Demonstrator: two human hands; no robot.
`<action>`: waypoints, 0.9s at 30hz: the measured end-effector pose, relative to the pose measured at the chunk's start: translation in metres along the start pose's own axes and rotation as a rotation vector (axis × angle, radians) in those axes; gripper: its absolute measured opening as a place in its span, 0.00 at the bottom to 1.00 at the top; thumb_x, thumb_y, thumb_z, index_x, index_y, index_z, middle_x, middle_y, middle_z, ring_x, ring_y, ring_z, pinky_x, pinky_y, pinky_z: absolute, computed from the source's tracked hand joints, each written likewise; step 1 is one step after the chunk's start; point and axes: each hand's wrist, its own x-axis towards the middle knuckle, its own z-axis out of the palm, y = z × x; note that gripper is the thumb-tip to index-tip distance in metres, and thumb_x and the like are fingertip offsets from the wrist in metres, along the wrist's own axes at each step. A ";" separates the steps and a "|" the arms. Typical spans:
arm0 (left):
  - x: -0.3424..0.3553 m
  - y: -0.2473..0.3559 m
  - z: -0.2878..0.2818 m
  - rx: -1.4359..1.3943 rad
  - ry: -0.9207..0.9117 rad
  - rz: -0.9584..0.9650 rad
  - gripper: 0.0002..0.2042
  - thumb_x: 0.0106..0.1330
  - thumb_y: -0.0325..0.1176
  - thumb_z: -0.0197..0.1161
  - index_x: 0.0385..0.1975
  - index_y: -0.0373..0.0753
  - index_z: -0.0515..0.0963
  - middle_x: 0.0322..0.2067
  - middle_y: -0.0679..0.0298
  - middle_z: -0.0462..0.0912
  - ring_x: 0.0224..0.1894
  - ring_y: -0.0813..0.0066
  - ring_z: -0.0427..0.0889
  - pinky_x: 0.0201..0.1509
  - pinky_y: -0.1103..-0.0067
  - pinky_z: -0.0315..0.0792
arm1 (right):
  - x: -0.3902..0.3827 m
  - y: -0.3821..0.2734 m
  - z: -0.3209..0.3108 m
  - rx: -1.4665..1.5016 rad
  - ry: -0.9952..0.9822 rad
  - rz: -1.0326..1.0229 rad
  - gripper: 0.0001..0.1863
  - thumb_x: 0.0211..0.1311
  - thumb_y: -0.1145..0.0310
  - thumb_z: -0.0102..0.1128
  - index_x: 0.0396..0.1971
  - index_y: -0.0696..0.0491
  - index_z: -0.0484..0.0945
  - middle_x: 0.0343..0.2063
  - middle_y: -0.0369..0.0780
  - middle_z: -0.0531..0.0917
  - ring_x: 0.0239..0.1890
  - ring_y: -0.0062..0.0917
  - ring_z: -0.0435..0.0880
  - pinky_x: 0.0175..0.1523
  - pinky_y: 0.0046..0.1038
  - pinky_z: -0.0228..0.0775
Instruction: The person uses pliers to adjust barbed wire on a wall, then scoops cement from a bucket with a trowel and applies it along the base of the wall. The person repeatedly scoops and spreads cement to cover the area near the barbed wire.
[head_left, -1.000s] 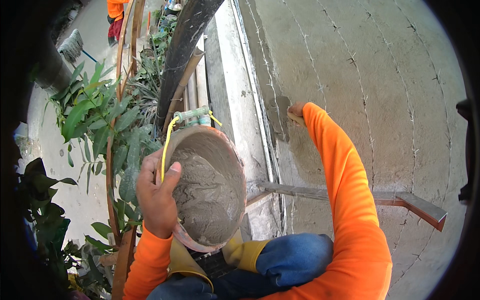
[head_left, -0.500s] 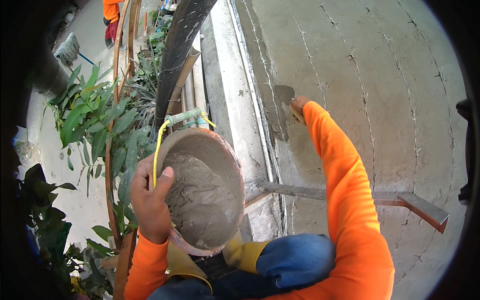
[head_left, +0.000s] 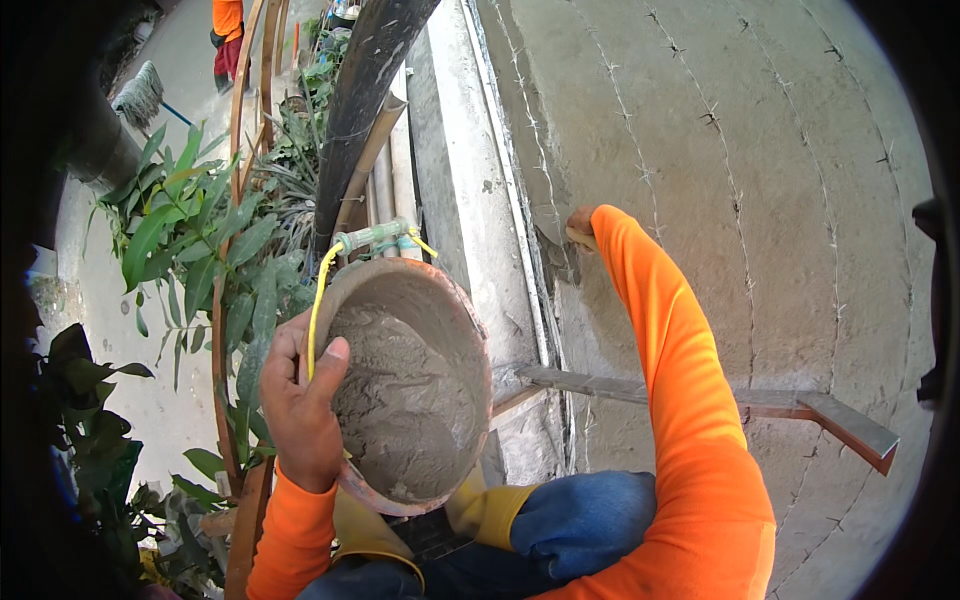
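My left hand (head_left: 303,400) is closed on the rim of a round bucket (head_left: 460,300), thumb inside and fingers outside. Wet grey mortar (head_left: 395,390) lies in the tilted bucket, whose yellow rope and pale green grip (head_left: 375,236) stand over the far rim. At arm's length, my right hand (head_left: 580,218) is wrapped round the pale handle of a trowel (head_left: 580,239). Its blade is mostly hidden and lies close against the grey plastered wall (head_left: 600,320), beside a darker wet patch near the wall's left edge.
Several strands of barbed wire (head_left: 738,200) run in front of the wall. A metal bracket (head_left: 690,396) juts across on the right. Plants (head_left: 190,230), a dark pole (head_left: 360,110) and pipes (head_left: 385,185) stand left. Farther off are a mop (head_left: 140,97) and a person in orange (head_left: 228,40).
My right hand has moved slightly left and nearer with the trowel, over the dark wet patch. My left hand still grips the bucket in nearly the same place.
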 end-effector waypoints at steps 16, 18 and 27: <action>0.002 -0.006 -0.004 0.032 0.038 0.046 0.13 0.70 0.32 0.63 0.49 0.30 0.79 0.40 0.66 0.78 0.44 0.79 0.73 0.54 0.79 0.66 | -0.023 -0.030 0.063 0.446 -0.367 0.397 0.17 0.66 0.62 0.47 0.30 0.57 0.82 0.25 0.47 0.84 0.25 0.38 0.83 0.33 0.43 0.75; 0.002 -0.006 -0.007 0.023 0.013 0.015 0.17 0.70 0.30 0.63 0.55 0.27 0.76 0.48 0.59 0.80 0.50 0.74 0.77 0.60 0.76 0.68 | -0.033 -0.039 0.068 0.502 -0.418 0.408 0.22 0.75 0.58 0.41 0.34 0.59 0.79 0.25 0.49 0.82 0.23 0.39 0.81 0.31 0.45 0.75; 0.004 -0.009 -0.007 0.081 0.037 0.031 0.16 0.70 0.30 0.63 0.53 0.27 0.78 0.46 0.58 0.82 0.47 0.74 0.78 0.58 0.77 0.70 | -0.082 -0.060 0.050 0.153 -0.480 0.400 0.13 0.54 0.68 0.59 0.36 0.52 0.89 0.36 0.44 0.89 0.37 0.37 0.86 0.44 0.42 0.75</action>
